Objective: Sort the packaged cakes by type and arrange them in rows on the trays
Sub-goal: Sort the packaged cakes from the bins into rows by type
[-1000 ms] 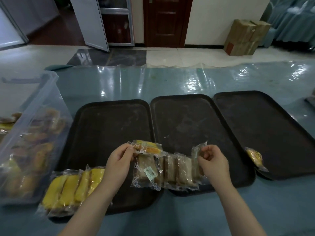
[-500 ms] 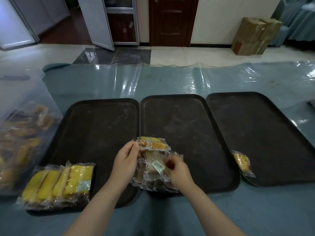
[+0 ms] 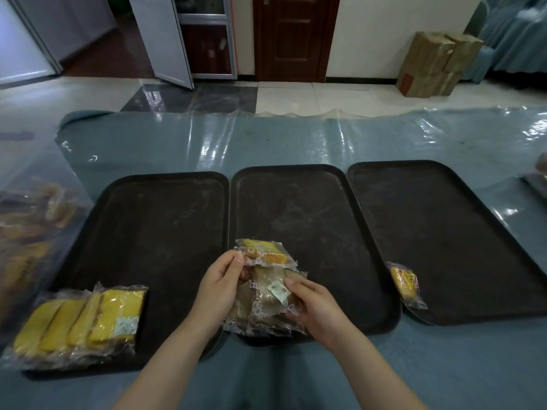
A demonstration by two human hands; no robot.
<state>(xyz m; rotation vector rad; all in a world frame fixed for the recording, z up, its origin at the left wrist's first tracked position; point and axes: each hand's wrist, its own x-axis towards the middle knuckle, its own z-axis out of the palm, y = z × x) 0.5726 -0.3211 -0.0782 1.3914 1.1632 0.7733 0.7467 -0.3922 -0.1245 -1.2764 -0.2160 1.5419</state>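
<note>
The three trays (image 3: 165,208) look like dark matt plastic, a little scuffed. Around them, the table (image 3: 296,143) has blue cloth under a glossy, wrinkled clear plastic sheet. The cake wrappers (image 3: 266,312) are shiny transparent film.

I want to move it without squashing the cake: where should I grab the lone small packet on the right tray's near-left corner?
Probably pinch the small packet by its crimped near end, which overhangs the right tray rim, coming from the near side. That flat wrapper seal holds no cake.
</note>
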